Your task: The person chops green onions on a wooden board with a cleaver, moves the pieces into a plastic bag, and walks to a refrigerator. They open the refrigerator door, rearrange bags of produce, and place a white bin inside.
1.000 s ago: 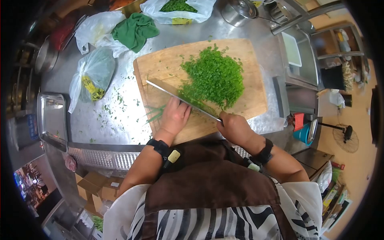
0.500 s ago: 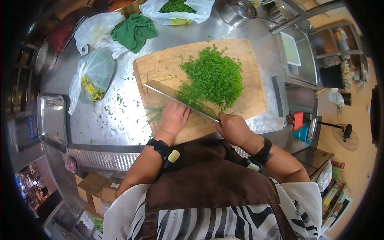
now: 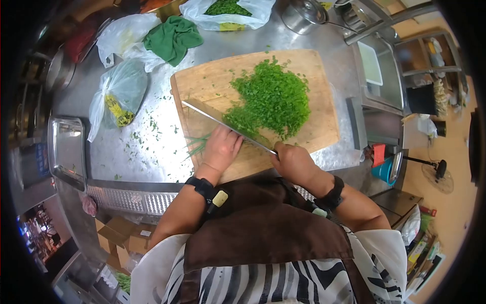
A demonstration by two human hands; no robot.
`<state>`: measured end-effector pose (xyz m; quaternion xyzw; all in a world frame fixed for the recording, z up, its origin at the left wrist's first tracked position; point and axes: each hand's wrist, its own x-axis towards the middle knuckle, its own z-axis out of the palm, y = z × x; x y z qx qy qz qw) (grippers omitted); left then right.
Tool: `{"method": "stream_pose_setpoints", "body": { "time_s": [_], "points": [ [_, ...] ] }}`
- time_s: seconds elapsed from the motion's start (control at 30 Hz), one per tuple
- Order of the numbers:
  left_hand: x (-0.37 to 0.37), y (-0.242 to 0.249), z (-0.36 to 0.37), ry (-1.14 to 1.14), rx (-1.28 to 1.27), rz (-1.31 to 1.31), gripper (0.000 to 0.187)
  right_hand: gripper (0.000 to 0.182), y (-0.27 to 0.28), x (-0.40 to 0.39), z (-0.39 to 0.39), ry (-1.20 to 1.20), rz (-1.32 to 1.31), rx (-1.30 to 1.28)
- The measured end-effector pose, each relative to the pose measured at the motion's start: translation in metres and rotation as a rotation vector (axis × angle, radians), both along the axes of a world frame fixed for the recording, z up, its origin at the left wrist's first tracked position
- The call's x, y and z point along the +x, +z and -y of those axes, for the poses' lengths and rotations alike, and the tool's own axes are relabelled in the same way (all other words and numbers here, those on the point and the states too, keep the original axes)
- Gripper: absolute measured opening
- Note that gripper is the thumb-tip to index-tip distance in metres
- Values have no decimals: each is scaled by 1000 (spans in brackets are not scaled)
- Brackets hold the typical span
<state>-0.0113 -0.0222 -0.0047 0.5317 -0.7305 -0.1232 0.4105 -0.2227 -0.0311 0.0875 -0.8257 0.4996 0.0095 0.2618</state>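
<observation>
A wooden cutting board [image 3: 202, 83] lies on the steel counter with a heap of chopped green herbs [image 3: 273, 99] on it. My right hand [image 3: 294, 163] grips the handle of a long knife [image 3: 223, 124], whose blade lies slanted across the board beside the heap. My left hand [image 3: 221, 147] presses down on a small bunch of uncut green stems [image 3: 196, 143] right against the blade.
Two plastic bags of greens [image 3: 119, 93] [image 3: 228, 10], an empty white bag and a green cloth [image 3: 172, 38] lie at the counter's back. A steel tray [image 3: 66, 149] sits at the left, a pot lid [image 3: 304, 12] at the back right. Herb bits [image 3: 147, 126] scatter over the counter.
The knife has shifted only slightly along the board while both hands stay in place at the stems.
</observation>
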Motion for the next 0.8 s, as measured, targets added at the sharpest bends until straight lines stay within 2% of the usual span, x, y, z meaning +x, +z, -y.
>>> {"method": "stream_pose_setpoints", "body": {
  "time_s": [0.1,0.27,0.4,0.47,0.57,0.73,0.8],
  "points": [
    [1,0,0,-19,42,-1,18,20,6,4,1,-18,-4,-29],
    [1,-4,-6,14,61,18,18,21,47,-11,-17,-13,-54,29],
    [1,-4,-2,1,68,4,18,20,24,-7,-14,-35,-89,74],
    [3,-1,-2,-4,60,10,17,20,3,2,-5,0,21,-15],
    [7,-2,-6,-24,55,30,15,20,-2,9,2,19,33,-55],
    [3,-3,-4,18,47,6,14,20,44,-7,-13,-5,-35,27],
    [4,-1,-3,39,17,40,15,20,46,-8,-14,-9,-66,54]
  ]
}}
